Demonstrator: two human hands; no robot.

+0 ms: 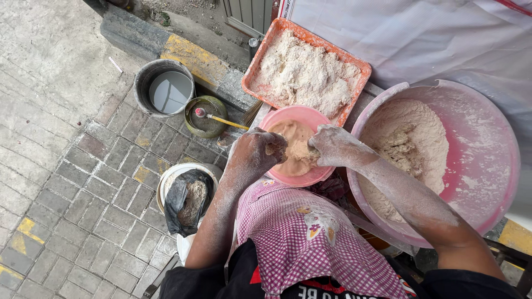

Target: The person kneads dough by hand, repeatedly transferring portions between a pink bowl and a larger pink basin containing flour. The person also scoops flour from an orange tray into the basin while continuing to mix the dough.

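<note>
Both floured hands knead dough over the small pink bowl (295,145).

The left hand (256,153) is curled shut on a dough lump (299,148); the right hand (335,145) pinches its other end. Working it well likely means pressing and folding low over the bowl, so crumbs fall inside. The lump's long axis runs left-right between the hands, beside the big basin (487,149).

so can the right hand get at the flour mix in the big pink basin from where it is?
Probably yes: the right hand is over the small pink bowl, its forearm already crosses the big pink basin, and nothing covers the flour mix.
</note>
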